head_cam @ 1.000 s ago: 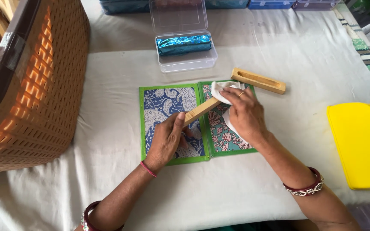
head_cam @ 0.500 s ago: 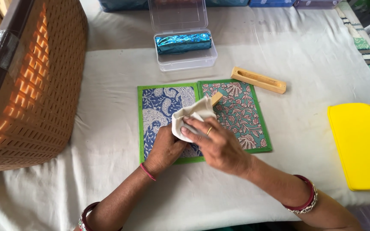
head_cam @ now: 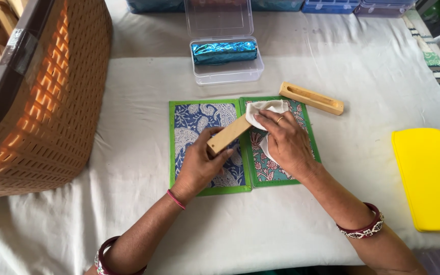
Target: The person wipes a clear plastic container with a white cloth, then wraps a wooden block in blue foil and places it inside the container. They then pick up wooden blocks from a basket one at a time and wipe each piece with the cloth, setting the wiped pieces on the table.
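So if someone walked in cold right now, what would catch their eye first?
Probably the two hands at mid-table: the left hand grips a wooden bar while the right hand presses a white cloth against its far end, over two green-bordered patterned panels. Next, the big orange woven basket at left and the bright yellow object at the right edge.

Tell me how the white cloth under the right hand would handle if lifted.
The white cloth is crumpled and folded over the wooden block, so it is probably floppy and would drape. It looks thin, so likely very light. Bunched under the right hand, it seems unlikely to slip or roll.
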